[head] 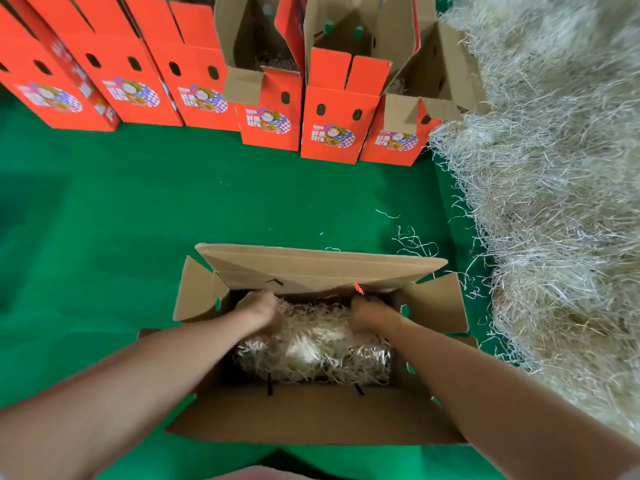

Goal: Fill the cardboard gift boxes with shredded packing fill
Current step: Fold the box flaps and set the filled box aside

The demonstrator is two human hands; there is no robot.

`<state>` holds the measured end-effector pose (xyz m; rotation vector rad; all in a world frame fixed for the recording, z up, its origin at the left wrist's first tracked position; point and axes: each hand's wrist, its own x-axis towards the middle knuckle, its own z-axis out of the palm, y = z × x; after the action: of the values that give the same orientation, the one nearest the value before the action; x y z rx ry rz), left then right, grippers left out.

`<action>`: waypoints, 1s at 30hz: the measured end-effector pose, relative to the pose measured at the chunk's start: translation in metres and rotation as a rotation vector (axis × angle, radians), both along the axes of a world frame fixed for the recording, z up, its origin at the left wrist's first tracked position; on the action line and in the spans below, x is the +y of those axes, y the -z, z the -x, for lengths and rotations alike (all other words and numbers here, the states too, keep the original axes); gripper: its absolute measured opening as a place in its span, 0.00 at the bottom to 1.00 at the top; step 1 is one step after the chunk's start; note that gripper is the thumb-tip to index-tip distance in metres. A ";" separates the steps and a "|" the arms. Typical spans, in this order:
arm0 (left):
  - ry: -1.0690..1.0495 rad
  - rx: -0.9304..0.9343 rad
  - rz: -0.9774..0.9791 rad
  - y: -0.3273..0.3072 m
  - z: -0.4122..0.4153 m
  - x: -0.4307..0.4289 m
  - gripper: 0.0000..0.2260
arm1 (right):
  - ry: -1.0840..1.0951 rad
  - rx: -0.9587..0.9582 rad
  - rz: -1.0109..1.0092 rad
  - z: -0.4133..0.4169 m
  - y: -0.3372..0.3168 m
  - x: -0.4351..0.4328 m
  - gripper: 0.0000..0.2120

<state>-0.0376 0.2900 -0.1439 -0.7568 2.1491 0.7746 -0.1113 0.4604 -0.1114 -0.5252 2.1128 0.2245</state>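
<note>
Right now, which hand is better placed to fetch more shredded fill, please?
Probably the right hand: the large pale pile of shredded fill lies on its side of the open brown cardboard box; the left hand would cross over.

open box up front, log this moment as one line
box: flaps open, part filled | left hand: in shredded fill, far left | right hand: in fill, far right | pile: right of box

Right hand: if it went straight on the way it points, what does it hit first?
Probably the far wall of the open box, near the red cord. The right hand points away and down, sunk in the shredded fill; depth inside the box is unclear.
</note>
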 end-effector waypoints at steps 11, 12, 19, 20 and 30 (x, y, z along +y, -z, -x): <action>0.663 -0.088 0.326 -0.029 -0.012 0.002 0.19 | -0.301 -0.007 0.132 -0.013 -0.029 -0.004 0.19; 0.754 -0.046 0.397 -0.035 -0.013 0.000 0.17 | -0.331 0.047 0.143 -0.014 -0.034 -0.003 0.22; 1.104 0.175 0.171 -0.051 -0.020 0.008 0.18 | -0.611 0.090 -0.042 -0.022 -0.033 -0.009 0.21; 1.184 0.047 0.092 -0.047 -0.021 0.012 0.23 | -0.622 -0.001 -0.084 -0.021 -0.026 -0.009 0.19; 0.962 -0.041 0.219 -0.046 -0.009 -0.004 0.10 | -0.668 0.155 0.131 -0.041 -0.023 -0.033 0.08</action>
<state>-0.0282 0.2863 -0.0975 0.2053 2.2191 0.0126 -0.0708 0.4276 -0.0889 -1.3223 2.0397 0.5163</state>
